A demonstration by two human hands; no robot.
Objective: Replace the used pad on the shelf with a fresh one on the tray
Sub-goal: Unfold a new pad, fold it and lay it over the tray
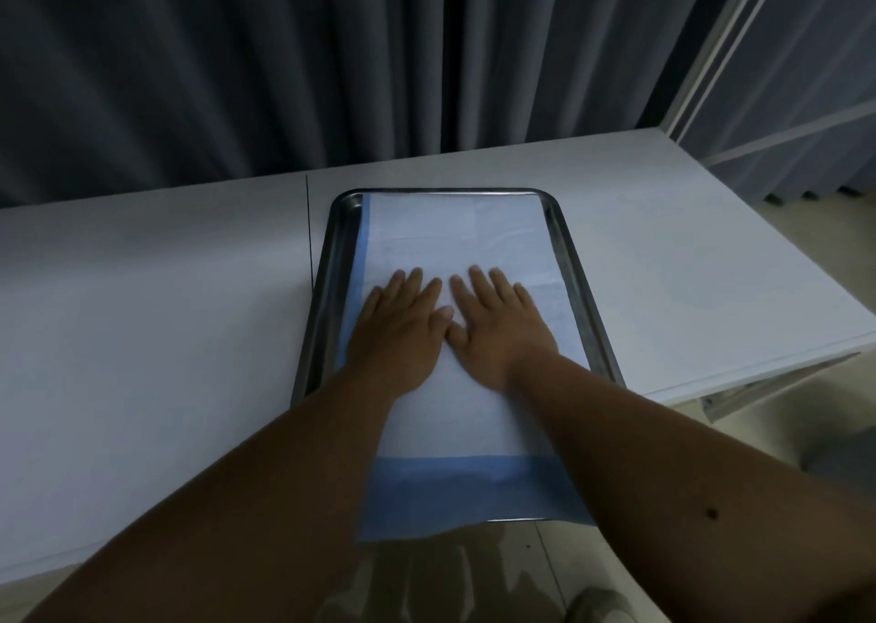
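A white pad with blue edges [455, 238] lies spread inside a steel tray [573, 262] on the white shelf top. Its blue near edge hangs over the tray's front rim and off the shelf. My left hand [400, 326] and my right hand [497, 323] rest flat on the middle of the pad, side by side, palms down, fingers apart, thumbs almost touching. Neither hand grips anything. No second pad is in view.
The white shelf top [156, 290] stretches left and right of the tray, with a dark seam line left of the tray. Dark curtains [284, 63] hang behind it. A white frame [739, 48] stands at the far right. The floor shows below the front edge.
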